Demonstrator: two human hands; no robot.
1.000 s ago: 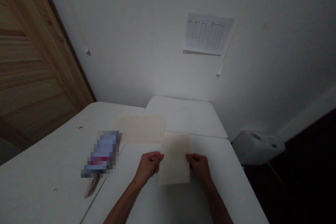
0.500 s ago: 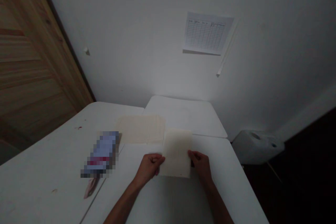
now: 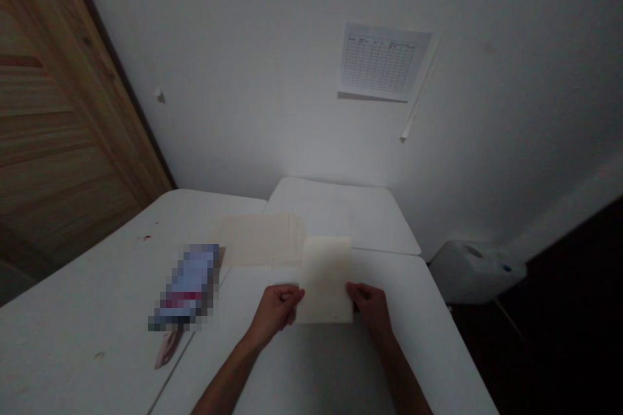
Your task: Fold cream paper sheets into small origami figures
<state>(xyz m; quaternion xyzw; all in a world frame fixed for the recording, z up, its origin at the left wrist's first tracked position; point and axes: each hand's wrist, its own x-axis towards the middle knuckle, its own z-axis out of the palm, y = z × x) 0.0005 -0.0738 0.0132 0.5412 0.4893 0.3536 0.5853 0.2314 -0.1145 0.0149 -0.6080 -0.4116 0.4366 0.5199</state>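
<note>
Cream paper sheet [image 3: 325, 280], flat, unfolded

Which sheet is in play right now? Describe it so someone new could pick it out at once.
On the white table below the wall, find the two bare hands. The cream sheet of paper is pinched by its side edges between the left hand and right hand. Unlike the similar cream paper pile just beyond it, it is being held.

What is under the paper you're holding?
A white table shows around the paper. The part straight beneath it is covered, so I can't see whether anything lies there.
</note>
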